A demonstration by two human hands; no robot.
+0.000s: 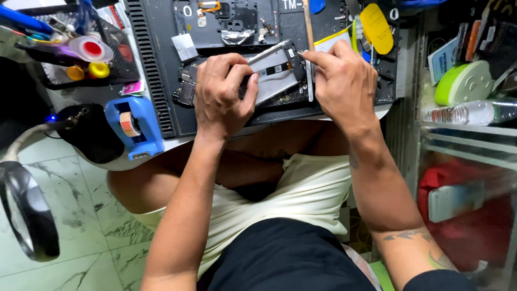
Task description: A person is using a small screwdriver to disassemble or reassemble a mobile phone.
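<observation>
the person's left hand (222, 91) is clamped over the opened, backless black smartphone with a grey metal inner plate (274, 67), fingers curled across its near half and pressing it down on the dark grey ridged rubber work mat (156, 81). the right hand (344, 81) is pinched together, thumb and forefinger closed on a slim metal tool (308, 81) whose shaft runs down along the phone's right end; whether its tip is tweezers or a blade cannot be told. the step in hand looks like fine work at that top corner of the phone, probing or lifting a small part. it seems to call for a steady hold from the left hand and only small wrist movement from the right.

the mat reaches almost to the near edge of the white table (172, 144), so the phone lies close to the drop toward the person's lap. room is tight: a detached black phone frame (231, 13) lies just beyond, a yellow plastic pry pick (376, 21) to the right, a blue tape dispenser (134, 125) at the left by the table edge. a black ring magnifier lamp (29, 213) hangs lower left, well apart.
</observation>
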